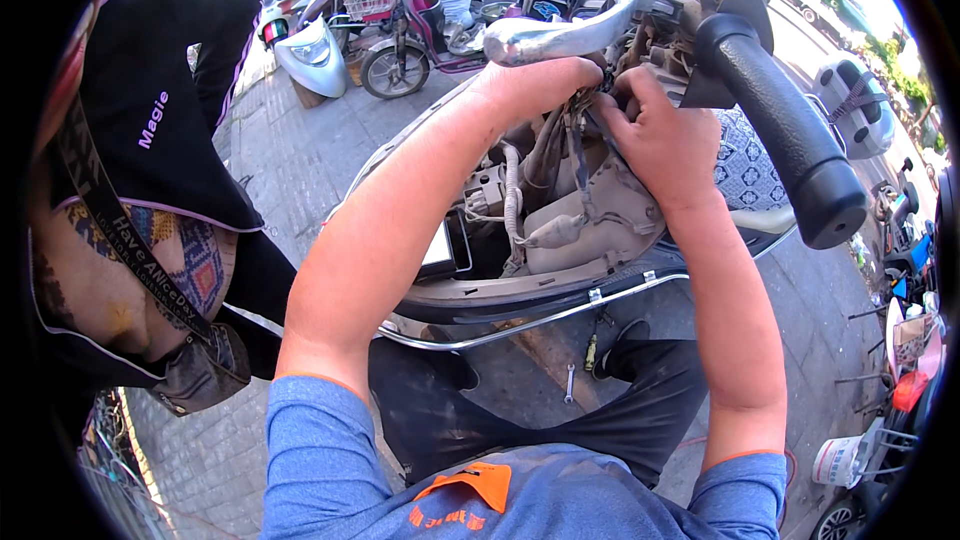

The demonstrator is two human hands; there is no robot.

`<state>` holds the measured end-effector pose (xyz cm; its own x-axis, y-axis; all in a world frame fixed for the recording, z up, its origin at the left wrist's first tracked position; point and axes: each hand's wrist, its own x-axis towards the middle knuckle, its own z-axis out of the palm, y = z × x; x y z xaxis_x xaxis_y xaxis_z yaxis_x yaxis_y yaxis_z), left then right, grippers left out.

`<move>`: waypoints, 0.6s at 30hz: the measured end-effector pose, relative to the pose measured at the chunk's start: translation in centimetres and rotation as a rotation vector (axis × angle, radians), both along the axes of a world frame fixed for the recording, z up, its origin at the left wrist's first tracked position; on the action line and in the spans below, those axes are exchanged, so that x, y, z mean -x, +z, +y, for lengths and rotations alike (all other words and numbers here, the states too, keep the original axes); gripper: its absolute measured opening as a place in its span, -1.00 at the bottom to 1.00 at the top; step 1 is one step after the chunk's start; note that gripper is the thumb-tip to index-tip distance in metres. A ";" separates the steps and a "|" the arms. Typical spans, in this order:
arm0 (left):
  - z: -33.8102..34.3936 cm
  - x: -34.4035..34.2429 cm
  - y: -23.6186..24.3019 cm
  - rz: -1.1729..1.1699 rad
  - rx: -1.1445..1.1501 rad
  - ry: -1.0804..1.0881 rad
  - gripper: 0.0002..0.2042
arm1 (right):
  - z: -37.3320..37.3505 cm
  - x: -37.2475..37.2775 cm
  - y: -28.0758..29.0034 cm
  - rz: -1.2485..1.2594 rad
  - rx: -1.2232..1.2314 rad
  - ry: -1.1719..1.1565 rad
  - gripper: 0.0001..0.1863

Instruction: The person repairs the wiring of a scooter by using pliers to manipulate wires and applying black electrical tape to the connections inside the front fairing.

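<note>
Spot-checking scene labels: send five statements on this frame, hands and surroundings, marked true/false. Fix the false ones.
1. The bare, curled right hand is beside the dark wiring bundle of the opened, dusty tan-panelled scooter. True.
2. The right hand grips the black cylindrical handlebar grip. False: no hand is on it.
3. The slim silver metal wrench hangs from the handlebar grip. False: it lies on the grey ground.
4. A person in a purple-trimmed black jacket is at left. True.
5. The bare left hand shows all its fingers. False: they are largely hidden.
</note>
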<state>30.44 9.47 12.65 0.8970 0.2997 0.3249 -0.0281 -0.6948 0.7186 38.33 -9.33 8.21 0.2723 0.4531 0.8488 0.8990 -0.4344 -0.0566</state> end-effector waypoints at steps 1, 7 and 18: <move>0.0 0.0 0.3 0.023 -0.049 0.009 -0.67 | 0.6 -0.1 -0.3 -0.023 -0.028 -0.013 -0.80; -0.5 -0.3 0.5 0.037 -0.336 -0.023 -0.66 | 0.7 -0.4 -0.9 -0.140 -0.016 -0.164 -0.83; 2.9 -2.0 0.4 -0.205 -0.759 -0.331 -0.56 | 0.9 -1.3 -2.3 0.078 -0.141 0.146 -0.90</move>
